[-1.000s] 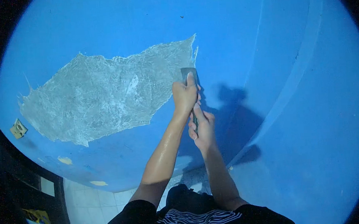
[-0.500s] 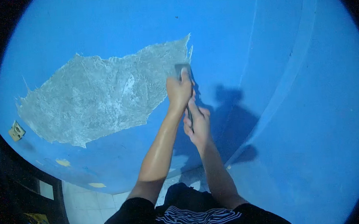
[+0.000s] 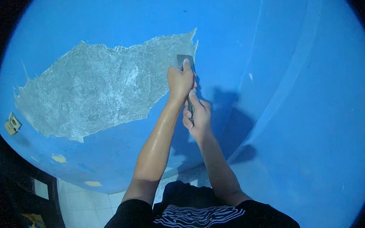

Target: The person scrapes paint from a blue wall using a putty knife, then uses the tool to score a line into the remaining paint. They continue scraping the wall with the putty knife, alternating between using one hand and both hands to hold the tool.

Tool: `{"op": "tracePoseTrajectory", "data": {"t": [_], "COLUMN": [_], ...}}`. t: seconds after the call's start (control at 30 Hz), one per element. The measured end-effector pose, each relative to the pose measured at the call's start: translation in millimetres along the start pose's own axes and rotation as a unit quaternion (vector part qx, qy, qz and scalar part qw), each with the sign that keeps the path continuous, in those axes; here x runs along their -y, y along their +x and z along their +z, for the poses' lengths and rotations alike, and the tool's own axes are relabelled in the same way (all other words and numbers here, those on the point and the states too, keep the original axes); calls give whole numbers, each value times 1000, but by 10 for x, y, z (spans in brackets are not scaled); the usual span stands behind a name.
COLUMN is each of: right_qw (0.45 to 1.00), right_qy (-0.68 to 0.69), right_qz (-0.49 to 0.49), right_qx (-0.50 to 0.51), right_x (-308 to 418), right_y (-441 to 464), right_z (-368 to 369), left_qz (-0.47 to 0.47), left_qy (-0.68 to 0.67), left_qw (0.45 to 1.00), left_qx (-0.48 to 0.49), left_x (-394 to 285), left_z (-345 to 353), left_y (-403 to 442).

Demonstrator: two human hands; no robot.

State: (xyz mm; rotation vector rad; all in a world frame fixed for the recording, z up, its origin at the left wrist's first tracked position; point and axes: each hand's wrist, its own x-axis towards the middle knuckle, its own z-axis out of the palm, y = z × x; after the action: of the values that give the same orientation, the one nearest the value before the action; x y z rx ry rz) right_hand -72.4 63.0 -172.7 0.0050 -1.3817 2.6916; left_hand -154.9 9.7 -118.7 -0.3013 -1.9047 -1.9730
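A scraper (image 3: 183, 57) with a flat dark blade is pressed against the blue wall (image 3: 136, 17), at the right end of a bare grey patch (image 3: 94, 89). My left hand (image 3: 180, 82) is closed around the scraper near its blade, the thumb lying along the back of the blade. Lower down, my right hand (image 3: 200, 115) wraps the handle's end. Ragged paint edges border the patch, and its upper right corner runs to a thin point. The blade's working edge against the wall is hard to make out.
A wall socket (image 3: 13, 124) sits left of the patch. Yellowish chipped spots (image 3: 59, 158) show lower on the wall. A wall corner runs down the right side. Pale floor tiles (image 3: 86, 201) and a dark piece of furniture (image 3: 38, 204) lie at the lower left.
Both hands and the scraper sit slightly higher in view, and the patch has shifted up too. A small pale fleck now shows right of the hands. Both grips are unchanged.
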Motion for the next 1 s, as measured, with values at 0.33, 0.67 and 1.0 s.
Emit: {"op": "tracePoseTrajectory", "data": {"t": [0.33, 0.67, 1.0], "right_qw": [1000, 1000, 999], "right_qy": [18, 21, 46], "right_qz": [-1, -10, -14], "right_qx": [-12, 5, 5], "right_x": [223, 226, 260], "right_y": [90, 127, 89], "right_z": [114, 95, 138], "left_qz": [82, 28, 24], "left_qy": [28, 47, 55], "left_qw": [996, 998, 998], "left_qx": [-7, 9, 3], "left_x": [-165, -241, -346], "left_z": [111, 92, 100], "left_y": [141, 214, 184]}}
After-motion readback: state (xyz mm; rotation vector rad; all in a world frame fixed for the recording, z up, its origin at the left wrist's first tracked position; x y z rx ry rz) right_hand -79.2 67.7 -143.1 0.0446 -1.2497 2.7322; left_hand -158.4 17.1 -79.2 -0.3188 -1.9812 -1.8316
